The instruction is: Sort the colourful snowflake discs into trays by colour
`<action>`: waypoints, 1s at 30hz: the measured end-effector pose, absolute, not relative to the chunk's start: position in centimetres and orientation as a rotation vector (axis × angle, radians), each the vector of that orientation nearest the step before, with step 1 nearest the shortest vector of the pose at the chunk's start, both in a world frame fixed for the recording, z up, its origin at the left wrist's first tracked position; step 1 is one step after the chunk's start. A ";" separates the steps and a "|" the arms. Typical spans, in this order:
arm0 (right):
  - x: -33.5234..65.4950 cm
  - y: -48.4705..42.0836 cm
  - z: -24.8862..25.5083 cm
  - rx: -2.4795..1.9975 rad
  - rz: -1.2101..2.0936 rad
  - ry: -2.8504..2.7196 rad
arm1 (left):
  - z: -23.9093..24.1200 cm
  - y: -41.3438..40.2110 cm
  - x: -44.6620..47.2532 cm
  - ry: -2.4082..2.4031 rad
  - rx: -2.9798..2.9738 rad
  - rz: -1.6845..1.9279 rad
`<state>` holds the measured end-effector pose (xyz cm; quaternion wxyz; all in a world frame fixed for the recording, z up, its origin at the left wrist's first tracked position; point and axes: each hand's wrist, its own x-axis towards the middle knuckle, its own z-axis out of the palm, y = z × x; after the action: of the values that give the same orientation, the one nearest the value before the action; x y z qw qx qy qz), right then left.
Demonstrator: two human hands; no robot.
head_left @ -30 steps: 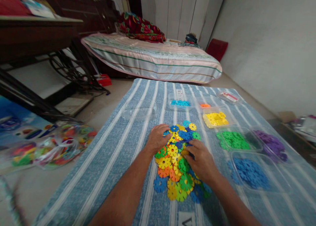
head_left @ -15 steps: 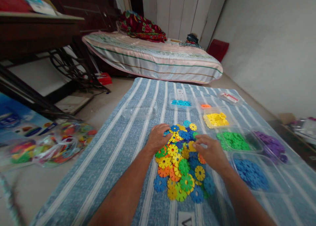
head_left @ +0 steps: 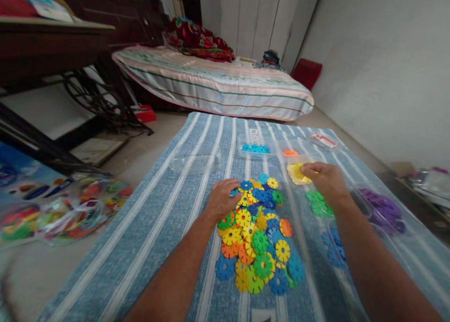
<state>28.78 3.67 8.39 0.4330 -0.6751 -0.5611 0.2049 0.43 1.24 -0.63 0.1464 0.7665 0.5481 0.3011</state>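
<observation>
A heap of flat, gear-shaped plastic discs [head_left: 258,237] in several colours lies on a blue striped cloth [head_left: 158,228]. My left hand [head_left: 221,199] rests palm down on the heap's left edge, fingers lying loosely over the discs. My right hand [head_left: 325,179] hovers over a clear tray of yellow discs [head_left: 294,173], fingers curled together toward it; what they pinch is hidden. Beside my right forearm sit clear trays of green discs [head_left: 316,205] and blue discs [head_left: 330,251].
Further trays hold purple discs [head_left: 383,209], light blue discs [head_left: 255,148] and orange discs [head_left: 290,152]. An empty clear container [head_left: 195,161] sits left of them. A bag of coloured pieces [head_left: 70,209] lies on the floor at left. A mattress [head_left: 218,85] lies beyond the cloth.
My right hand has left the heap and moved up and to the right, over the yellow tray. My left hand has stayed on the heap's left edge.
</observation>
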 end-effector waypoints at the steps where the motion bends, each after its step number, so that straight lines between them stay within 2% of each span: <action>1: 29.3 4.2 8.1 -1.731 0.472 -1.390 | -0.7 1.3 0.4 1.580 2.207 0.868; 6: 31.6 6.0 7.5 -2.023 0.156 -1.487 | -0.8 1.3 0.4 1.572 2.205 0.879; 9: 31.0 4.8 7.8 -1.975 0.037 -1.600 | -0.7 1.3 0.5 1.573 2.191 0.862; 17: 25.6 -3.8 6.7 -1.727 0.442 -2.015 | -0.5 1.4 0.6 1.572 2.189 0.837; 23: 25.6 -6.8 4.2 -1.887 0.435 -2.288 | -0.5 1.4 0.7 1.574 2.183 0.860; 30: 26.0 -7.4 3.0 -1.913 0.489 -2.258 | -0.5 1.3 0.6 1.566 2.207 0.863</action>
<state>26.02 -7.42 2.96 0.0709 -0.6361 -0.7510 0.1625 0.60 1.34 -0.48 0.1501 0.7681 0.5453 0.3005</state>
